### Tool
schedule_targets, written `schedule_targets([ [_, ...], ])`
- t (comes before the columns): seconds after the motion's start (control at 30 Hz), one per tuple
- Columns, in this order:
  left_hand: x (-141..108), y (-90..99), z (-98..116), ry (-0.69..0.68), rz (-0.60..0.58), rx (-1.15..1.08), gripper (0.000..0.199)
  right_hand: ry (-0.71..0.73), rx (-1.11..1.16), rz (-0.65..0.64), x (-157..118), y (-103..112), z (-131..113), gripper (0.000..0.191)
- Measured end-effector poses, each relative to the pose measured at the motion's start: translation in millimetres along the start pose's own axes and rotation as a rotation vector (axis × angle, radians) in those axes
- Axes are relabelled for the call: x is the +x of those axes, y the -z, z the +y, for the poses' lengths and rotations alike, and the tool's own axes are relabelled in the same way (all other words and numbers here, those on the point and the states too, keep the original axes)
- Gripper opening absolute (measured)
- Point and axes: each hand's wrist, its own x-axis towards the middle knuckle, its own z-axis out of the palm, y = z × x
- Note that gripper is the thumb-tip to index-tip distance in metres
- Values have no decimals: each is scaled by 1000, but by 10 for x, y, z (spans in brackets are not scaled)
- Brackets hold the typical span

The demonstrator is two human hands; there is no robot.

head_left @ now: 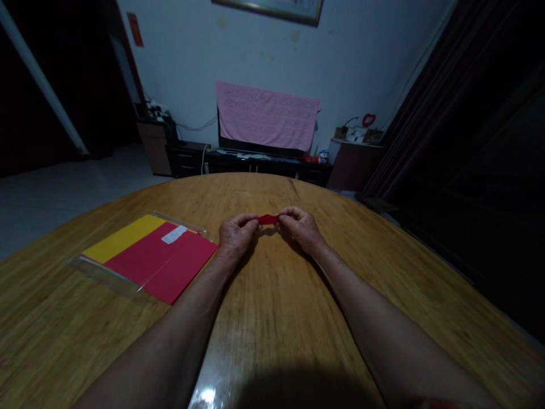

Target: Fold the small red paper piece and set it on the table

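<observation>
Here's a dim wooden tabletop [272,318]: red and yellow sheets [162,255] at left, then the left hand [235,233], fingers pinched on a small red paper [268,219] mid-table, and the right hand [303,228], fingers clamped on its other end!

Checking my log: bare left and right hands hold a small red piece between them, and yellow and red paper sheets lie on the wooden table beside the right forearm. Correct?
No: the head view shows the yellow and red paper sheets beside the left forearm. The left hand and right hand do hold the small red piece.
</observation>
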Motion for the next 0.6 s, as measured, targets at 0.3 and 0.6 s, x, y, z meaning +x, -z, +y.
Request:
schedule_targets([
  [0.3,48,22,-119,-90,-26,114,22,43,-114,-23,-26,9,28,19],
  [0.6,81,77,-157,-262,42,441,15,190,-423,1,31,42,169,18],
])
